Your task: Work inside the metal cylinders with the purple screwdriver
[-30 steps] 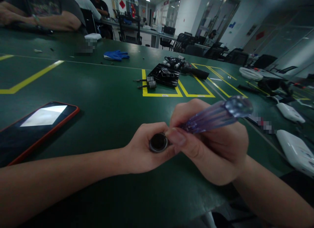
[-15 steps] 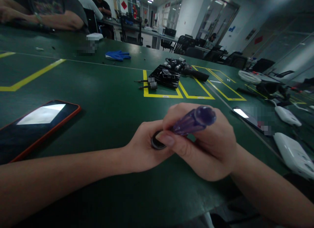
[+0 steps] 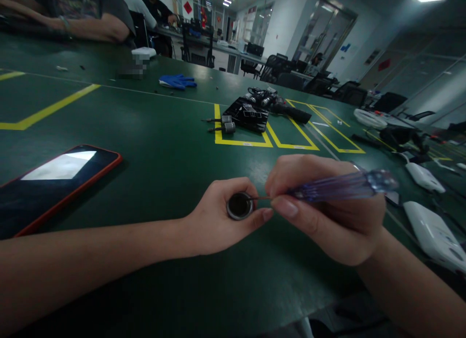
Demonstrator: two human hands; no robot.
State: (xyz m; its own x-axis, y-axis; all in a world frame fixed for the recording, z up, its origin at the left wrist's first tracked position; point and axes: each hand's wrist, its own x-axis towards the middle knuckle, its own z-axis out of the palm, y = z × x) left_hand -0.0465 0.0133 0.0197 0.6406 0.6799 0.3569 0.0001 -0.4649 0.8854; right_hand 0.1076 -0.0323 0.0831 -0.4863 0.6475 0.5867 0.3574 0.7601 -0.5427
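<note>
My left hand (image 3: pixel 209 219) is wrapped round a small hollow metal cylinder (image 3: pixel 240 207), its round open end facing up and dark inside. In my right hand (image 3: pixel 335 226) is a screwdriver (image 3: pixel 338 187) with a clear purple-blue handle and a thin shaft. The shaft points left, and its tip is at the cylinder's right rim; whether it touches the rim I cannot tell. My right thumb and fingers pinch the front of the handle, whose back end sticks out to the right. The lower part of the cylinder is hidden in my left fist.
On the green table (image 3: pixel 153 294), a phone with a red-orange edge (image 3: pixel 61 182) lies left. Ahead are two small motor-like parts (image 3: pixel 227 128), a black bag (image 3: pixel 249 115) and a blue glove (image 3: pixel 178 81). White devices (image 3: pixel 435 231) lie right. A person (image 3: pixel 83 17) sits across.
My right hand has moved right, away from over the cylinder. The screwdriver has swung to a flatter angle, and its shaft and the cylinder's open end now show. My left hand stays nearly still.
</note>
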